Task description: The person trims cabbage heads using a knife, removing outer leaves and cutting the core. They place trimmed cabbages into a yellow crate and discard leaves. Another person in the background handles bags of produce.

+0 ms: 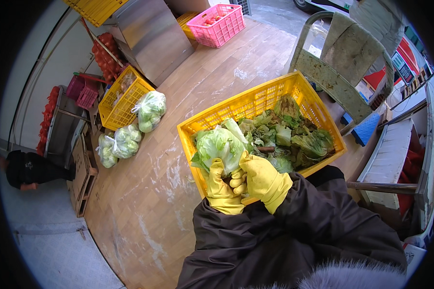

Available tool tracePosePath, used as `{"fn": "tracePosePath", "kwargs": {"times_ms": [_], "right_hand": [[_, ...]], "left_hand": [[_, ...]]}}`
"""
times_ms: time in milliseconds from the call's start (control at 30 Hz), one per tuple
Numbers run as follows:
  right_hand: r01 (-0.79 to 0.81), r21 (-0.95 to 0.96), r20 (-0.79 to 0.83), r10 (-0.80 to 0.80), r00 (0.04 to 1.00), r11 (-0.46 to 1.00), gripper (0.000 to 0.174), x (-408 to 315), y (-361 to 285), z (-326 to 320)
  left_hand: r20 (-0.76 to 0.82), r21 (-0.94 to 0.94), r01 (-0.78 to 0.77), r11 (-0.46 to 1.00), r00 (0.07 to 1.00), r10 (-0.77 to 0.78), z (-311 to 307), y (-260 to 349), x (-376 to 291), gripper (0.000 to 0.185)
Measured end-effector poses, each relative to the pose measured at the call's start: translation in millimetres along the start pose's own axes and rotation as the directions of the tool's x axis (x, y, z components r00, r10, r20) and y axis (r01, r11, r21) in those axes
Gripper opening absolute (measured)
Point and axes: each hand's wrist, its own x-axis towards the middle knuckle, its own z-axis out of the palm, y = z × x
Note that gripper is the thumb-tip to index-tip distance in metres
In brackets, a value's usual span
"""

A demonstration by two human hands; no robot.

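Observation:
A pale green head of lettuce (217, 147) is held over the near left end of a yellow plastic crate (235, 107). My left hand (222, 188), in a yellow rubber glove, grips it from below with the thumb up against the leaves. My right hand (266, 178), gloved the same way, has thumb and curled fingers at the head's lower right edge. Whether those fingers pinch a leaf or only press on the head is hard to tell. Wilted, browned lettuce leaves (313, 142) fill the crate, with a brown stick-like piece (266, 149) among them.
Bags of green vegetables (151, 111) sit on the wood-patterned floor by another yellow crate (110, 113). A pink crate (218, 29) holds red produce. At right stand a worn metal chair (332, 79) and a blue platform (365, 128). A person in black (36, 168) is at far left near a pallet (82, 189).

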Motion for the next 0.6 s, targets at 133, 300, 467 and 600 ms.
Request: {"fn": "tracePosePath", "kwargs": {"times_ms": [133, 300, 467, 600], "right_hand": [[0.074, 0.068, 0.143, -0.083, 0.986, 0.995, 0.013, 4.3, -2.2, -0.6], [-0.001, -0.001, 0.004, 0.001, 1.000, 1.000, 0.017, 1.4, -5.4, -0.9], [0.057, -0.119, -0.053, -0.064, 0.997, 0.991, 0.023, 8.2, 0.9, -10.4], [0.073, -0.126, -0.102, -0.086, 0.991, 0.989, 0.026, 14.3, -12.0, -25.2]], "left_hand": [[-0.126, 0.104, -0.240, 0.965, 0.960, 0.252, 5.1, -13.2, 5.7, 0.057], [-0.013, -0.099, -0.174, 0.980, 0.985, 0.173, -6.1, -15.5, 9.3, 0.059], [-0.106, -0.246, -0.222, 0.943, 0.974, 0.201, -12.5, -25.3, 12.3, 0.062], [-0.143, -0.401, -0.259, 0.878, 0.965, 0.220, -18.9, -15.9, 16.1, 0.059]]}}
